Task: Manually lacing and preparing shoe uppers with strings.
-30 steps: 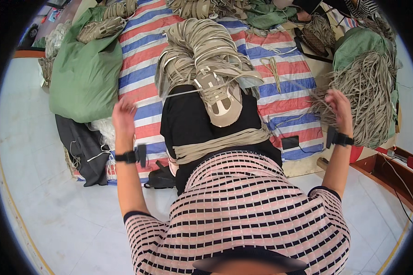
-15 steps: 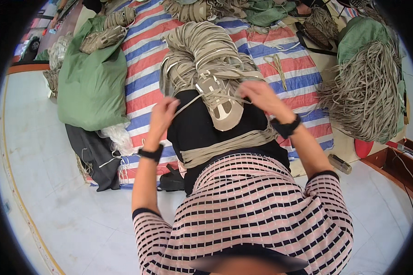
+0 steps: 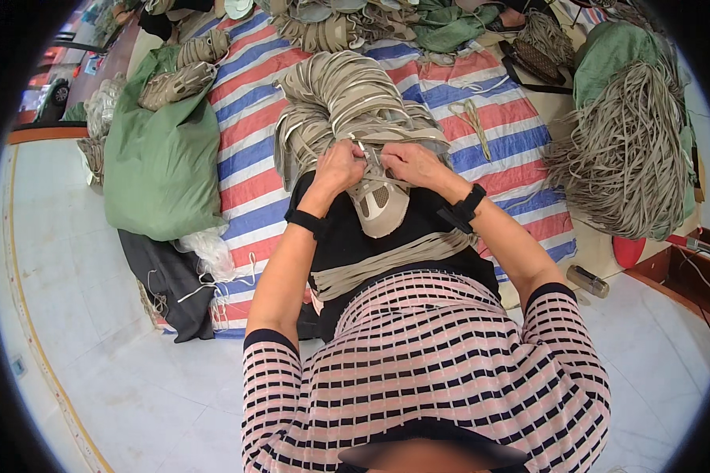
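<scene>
A beige shoe upper lies on my black-clad lap, its toe toward me. It is the nearest of a long curved stack of nested shoe uppers. My left hand is closed in a pinch at the left side of its lacing area. From the other side, my right hand pinches close to the eyelets, fingertips bent down. Both hands work on the beige shoelace threaded there; the fingers mostly hide it. Across my thighs lies a bundle of loose beige shoelaces.
A green sack with shoe uppers on top stands at the left. On the right a large heap of beige laces spills from another green sack. Beneath me is a striped tarp. A bottle-like object lies at the right.
Both hands have come inward from either side, where they were spreading the lace ends, and now meet over the shoe upper's lacing area.
</scene>
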`<state>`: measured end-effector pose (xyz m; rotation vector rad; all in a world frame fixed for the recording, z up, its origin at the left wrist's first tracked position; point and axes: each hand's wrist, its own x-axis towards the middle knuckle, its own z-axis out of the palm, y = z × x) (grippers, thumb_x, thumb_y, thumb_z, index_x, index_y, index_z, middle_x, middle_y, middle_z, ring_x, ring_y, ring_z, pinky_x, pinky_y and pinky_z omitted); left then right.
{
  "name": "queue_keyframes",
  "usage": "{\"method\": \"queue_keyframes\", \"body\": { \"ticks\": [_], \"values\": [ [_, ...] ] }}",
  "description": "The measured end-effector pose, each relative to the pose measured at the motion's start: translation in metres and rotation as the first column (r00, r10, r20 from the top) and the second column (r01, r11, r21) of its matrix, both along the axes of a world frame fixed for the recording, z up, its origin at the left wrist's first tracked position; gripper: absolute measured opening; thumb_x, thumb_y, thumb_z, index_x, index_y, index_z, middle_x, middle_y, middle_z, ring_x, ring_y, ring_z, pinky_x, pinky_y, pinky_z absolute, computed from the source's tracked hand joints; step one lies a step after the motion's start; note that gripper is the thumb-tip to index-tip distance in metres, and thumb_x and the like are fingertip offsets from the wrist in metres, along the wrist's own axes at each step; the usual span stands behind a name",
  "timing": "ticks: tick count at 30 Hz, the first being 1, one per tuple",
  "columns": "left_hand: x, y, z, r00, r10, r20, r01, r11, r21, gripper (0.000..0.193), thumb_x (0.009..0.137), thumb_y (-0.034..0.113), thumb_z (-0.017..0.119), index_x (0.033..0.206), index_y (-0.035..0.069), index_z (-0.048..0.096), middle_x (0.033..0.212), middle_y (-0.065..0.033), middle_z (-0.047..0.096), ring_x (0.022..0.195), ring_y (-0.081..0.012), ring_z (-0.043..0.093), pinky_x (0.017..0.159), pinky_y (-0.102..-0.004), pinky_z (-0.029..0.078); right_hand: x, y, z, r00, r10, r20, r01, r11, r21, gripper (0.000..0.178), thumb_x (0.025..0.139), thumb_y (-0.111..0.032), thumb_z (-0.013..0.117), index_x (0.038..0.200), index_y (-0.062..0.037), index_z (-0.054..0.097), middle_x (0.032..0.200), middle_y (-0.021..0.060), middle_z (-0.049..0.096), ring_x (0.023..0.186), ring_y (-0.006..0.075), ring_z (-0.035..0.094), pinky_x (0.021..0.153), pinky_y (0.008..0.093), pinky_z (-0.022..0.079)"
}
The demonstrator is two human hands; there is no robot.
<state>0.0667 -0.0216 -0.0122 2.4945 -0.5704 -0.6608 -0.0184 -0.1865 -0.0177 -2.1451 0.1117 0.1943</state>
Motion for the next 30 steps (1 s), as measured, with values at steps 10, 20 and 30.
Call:
{"method": "queue_keyframes", "body": {
  "ticks": [10, 20, 30],
  "values": [
    [-0.003, 0.006, -0.013, 0.984, -0.113, 0.135, 0.13, 0.983, -0.132, 0.023, 0.067, 0.016, 0.069, 0.085, 0.003, 0.062, 0.072, -0.0091, 0.058, 0.068, -0.0249, 0.058, 0.064, -0.0329, 0.046, 0.018, -0.005, -0.002, 0.943, 0.101, -0.317, 0.051, 0.898, 0.437, 0.014, 0.07, -0.013, 0.05, 0.061, -0.0031, 0.055, 0.058, 0.0022, 0.051, 0.056, 0.0121, 0.046, 0.052, 0.0252, 0.036],
    [-0.015, 0.001, -0.023, 0.892, -0.181, 0.414, 0.332, 0.884, -0.329, 0.021, 0.066, 0.004, 0.065, 0.085, 0.005, 0.056, 0.078, -0.0071, 0.05, 0.073, -0.0227, 0.051, 0.068, -0.0335, 0.034, 0.036, -0.01, -0.006, 0.842, 0.095, -0.531, 0.176, 0.882, 0.437, 0.023, 0.058, -0.008, 0.052, 0.046, -0.0108, 0.034, 0.048, -0.0015, 0.031, 0.045, 0.0104, 0.025, 0.043, 0.0301, 0.016],
    [-0.005, 0.0, -0.025, 0.95, -0.196, 0.244, 0.281, 0.876, -0.392, 0.017, 0.067, 0.0, 0.064, 0.082, 0.0, 0.057, 0.072, -0.0079, 0.05, 0.063, -0.0208, 0.051, 0.057, -0.0301, 0.041, 0.034, -0.022, -0.015, 0.875, 0.146, -0.461, 0.09, 0.887, 0.452, 0.016, 0.068, -0.013, 0.063, 0.056, -0.0063, 0.055, 0.053, -0.0006, 0.049, 0.045, 0.0078, 0.039, 0.041, 0.0232, 0.028]
  ]
}}
